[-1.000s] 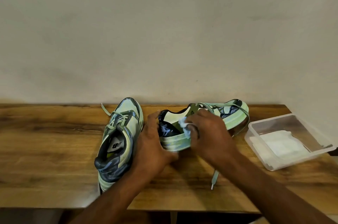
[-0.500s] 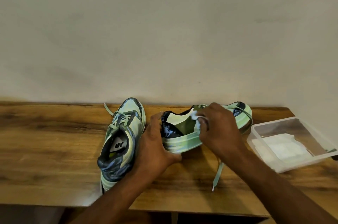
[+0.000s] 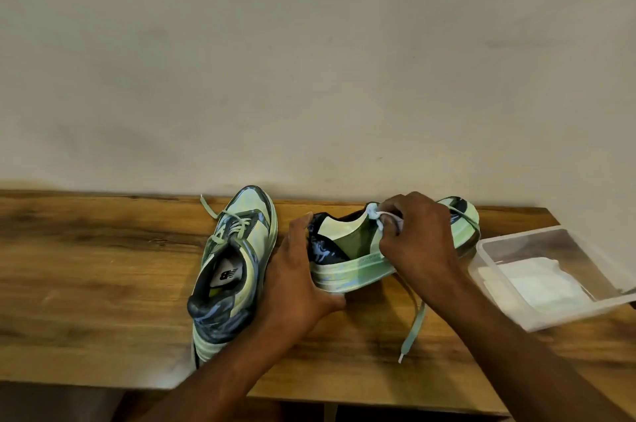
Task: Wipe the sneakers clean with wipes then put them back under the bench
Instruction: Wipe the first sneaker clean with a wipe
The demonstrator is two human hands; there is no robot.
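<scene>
On the wooden worktop (image 3: pixel 103 284), against a plain wall, two pale green and grey sneakers sit side by side. The left sneaker (image 3: pixel 234 270) stands upright on its sole, heel toward the person, laces loose. The right sneaker (image 3: pixel 347 259) is tipped on its side, so its sole edge faces the camera, toe pointing toward the clear plastic tub (image 3: pixel 557 270) of folded white wipes that lies just beside it. The left hand (image 3: pixel 296 280) grips the tipped shoe's heel, thumb curled over the collar and fingers wrapped under the sole. The right hand (image 3: pixel 420 239) has its fingers curled round a crumpled wipe (image 3: pixel 377 215), pressing it to the upper near the collar edge. One lace (image 3: pixel 413 325) trails down across the worktop toward the front edge. The shoe looks light, with a firm foam sole and a soft, yielding upper, so the heel counter and sole are probably the steadiest places to hold while rubbing; pressure on the fabric would likely dent it without that brace. The damp wipe is limp and may bunch or tear, and the loose lace could snag when the shoe is lifted.
</scene>
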